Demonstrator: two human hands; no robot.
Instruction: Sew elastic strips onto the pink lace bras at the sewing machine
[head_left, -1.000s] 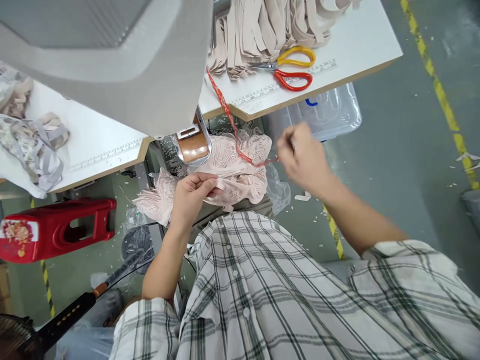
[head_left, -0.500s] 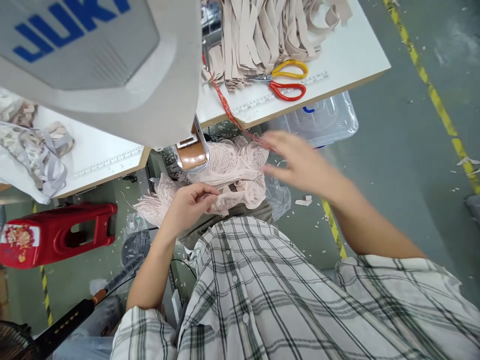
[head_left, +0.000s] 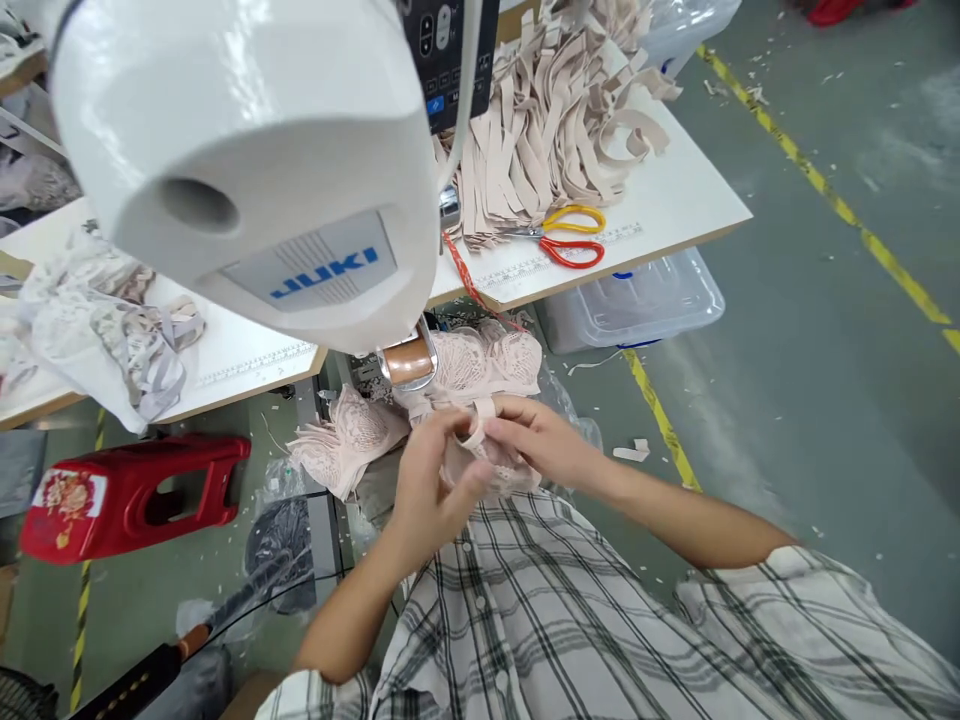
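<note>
My right hand (head_left: 546,440) pinches a pale pink strap (head_left: 486,408) between thumb and fingers, over my lap. The strap curves in a loop towards my left hand (head_left: 435,485), whose fingers curl at the edge of a pale pink lace bra (head_left: 517,476); its thumb stands a little apart. Part of the bra is hidden under both hands. Just beyond them lie more pale pink lace bra cups (head_left: 459,362), below the sewing machine's head (head_left: 300,200). A stack of lace bras (head_left: 349,440) lies left of my left hand.
Scissors with yellow and red handles (head_left: 574,238) lie on the white table (head_left: 697,210), beside a heap of beige straps (head_left: 540,130). A clear plastic box (head_left: 645,300) sits below the table. On the left are grey lace garments (head_left: 127,320) and a red stool (head_left: 135,495).
My right hand has come in from the right, beside the table edge, to the strap near my left hand. My view has tilted up, showing more of the machine.
</note>
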